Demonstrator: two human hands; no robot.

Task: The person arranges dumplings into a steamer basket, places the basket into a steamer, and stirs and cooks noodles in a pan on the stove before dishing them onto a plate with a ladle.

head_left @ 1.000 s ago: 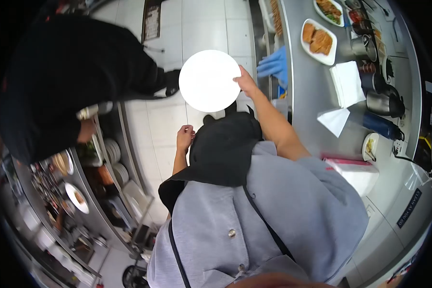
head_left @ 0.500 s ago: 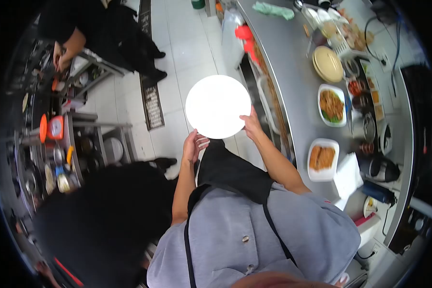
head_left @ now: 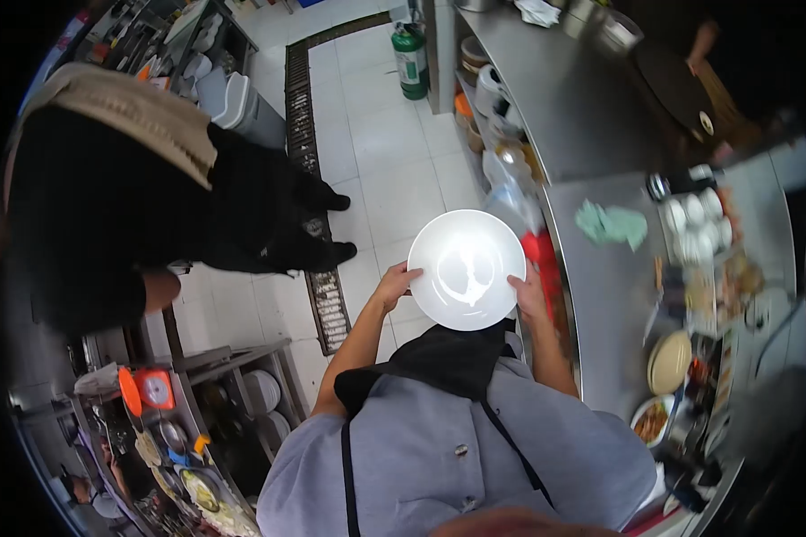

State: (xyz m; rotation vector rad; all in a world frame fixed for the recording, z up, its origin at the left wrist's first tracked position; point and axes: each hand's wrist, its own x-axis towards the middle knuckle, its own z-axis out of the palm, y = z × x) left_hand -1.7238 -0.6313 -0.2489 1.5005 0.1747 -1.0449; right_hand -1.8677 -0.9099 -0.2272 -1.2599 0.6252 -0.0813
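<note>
A round white plate (head_left: 448, 268) with a glossy, slightly sunken middle is held level in front of my apron. My left hand (head_left: 398, 285) grips its left rim, thumb on top and fingers underneath. On the opposite rim my right hand (head_left: 528, 291) is closed the same way. Light glares off the plate's centre, and nothing lies on it. The fingers below the rim are mostly hidden.
To the right runs a steel counter (head_left: 600, 286) with a green cloth (head_left: 611, 225), cream plates (head_left: 669, 362) and a food dish (head_left: 652, 419). A person in black (head_left: 90, 197) stands left. Ahead is a green cylinder (head_left: 410, 61); an orange scale (head_left: 156, 388) sits lower left.
My left hand has taken hold of the plate's left rim, where its fingers were loose beside it before. My view has moved forward along the aisle, and the food dishes have slid down and rightward.
</note>
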